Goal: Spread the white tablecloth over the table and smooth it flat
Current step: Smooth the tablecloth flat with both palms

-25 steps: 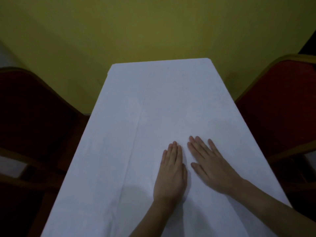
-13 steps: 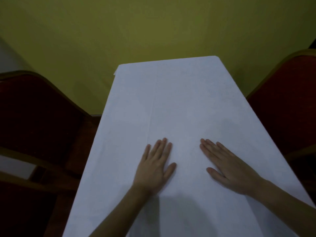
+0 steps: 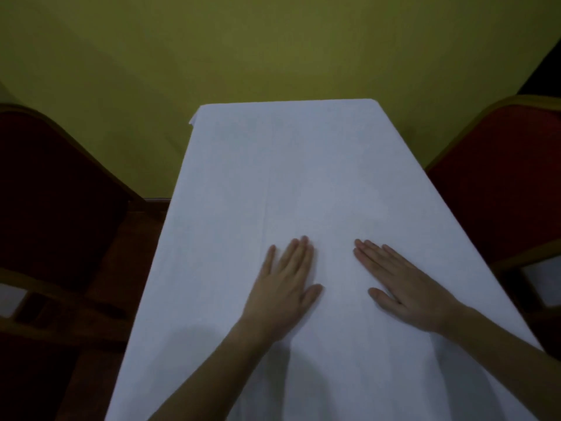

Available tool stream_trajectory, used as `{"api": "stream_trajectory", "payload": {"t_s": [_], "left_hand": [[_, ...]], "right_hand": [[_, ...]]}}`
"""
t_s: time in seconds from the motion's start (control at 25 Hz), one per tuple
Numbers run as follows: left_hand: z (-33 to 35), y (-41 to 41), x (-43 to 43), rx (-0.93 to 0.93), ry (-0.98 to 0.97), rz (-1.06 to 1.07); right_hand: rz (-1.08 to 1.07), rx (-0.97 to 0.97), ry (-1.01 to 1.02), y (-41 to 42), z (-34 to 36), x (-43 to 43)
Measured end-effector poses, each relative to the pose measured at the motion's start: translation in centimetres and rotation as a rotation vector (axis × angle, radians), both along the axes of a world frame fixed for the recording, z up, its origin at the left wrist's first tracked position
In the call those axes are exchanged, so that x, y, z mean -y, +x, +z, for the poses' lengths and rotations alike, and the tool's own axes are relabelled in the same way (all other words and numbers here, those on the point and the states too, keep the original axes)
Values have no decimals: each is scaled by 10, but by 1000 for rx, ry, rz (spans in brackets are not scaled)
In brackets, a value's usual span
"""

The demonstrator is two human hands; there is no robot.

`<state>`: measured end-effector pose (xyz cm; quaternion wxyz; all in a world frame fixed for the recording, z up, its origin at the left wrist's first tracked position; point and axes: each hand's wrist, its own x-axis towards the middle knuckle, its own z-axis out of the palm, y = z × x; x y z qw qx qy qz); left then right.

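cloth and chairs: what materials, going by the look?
Cloth: likely thin woven fabric, matte white; a lengthwise fold crease and soft ripples near both hands suggest textile, though coated material can't be ruled out. Chairs: red upholstery, apparently fabric, matte; frame looks wood-toned or painted metal, too dim to tell.

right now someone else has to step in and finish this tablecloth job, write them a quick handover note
Left hand: open, palm flat on the cloth, near the middle of the table.
Right hand: open, palm flat on the cloth, a gap apart from the left.
White tablecloth: already spread over the table top, from the near end to the far edge.
A red chair stands on the right, a dark chair on the left.
Done: spreading.
Left: a lengthwise crease runs ahead of the left hand, the far left corner looks slightly bunched, and soft folds show near the wrists. Smooth those out.
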<state>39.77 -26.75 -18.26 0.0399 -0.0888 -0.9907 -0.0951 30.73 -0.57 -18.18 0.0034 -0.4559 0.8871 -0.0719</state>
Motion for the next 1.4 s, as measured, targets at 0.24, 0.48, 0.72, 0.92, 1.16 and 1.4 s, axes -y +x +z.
{"api": "stream_trajectory", "payload": {"t_s": [0.24,0.48,0.72,0.92,1.16,1.4], "left_hand": [[-15,-9,-17,-54,-25,-23],[-13,-18,-7,-34,-24,400],[-17,20,-132,-60,-25,311],[-12,34,-165,-63,20,473],[-9,30,-167,-57,-29,522],[-12,30,-166,-57,-39,519]], "right_hand": [[5,32,12,0,3,-1],[-4,46,-29,-1,0,-5],[-280,67,-55,1,-7,-9],[149,113,-79,3,-6,-23],[136,93,84,-76,6,-100],[165,7,43,-73,0,-97]]}}
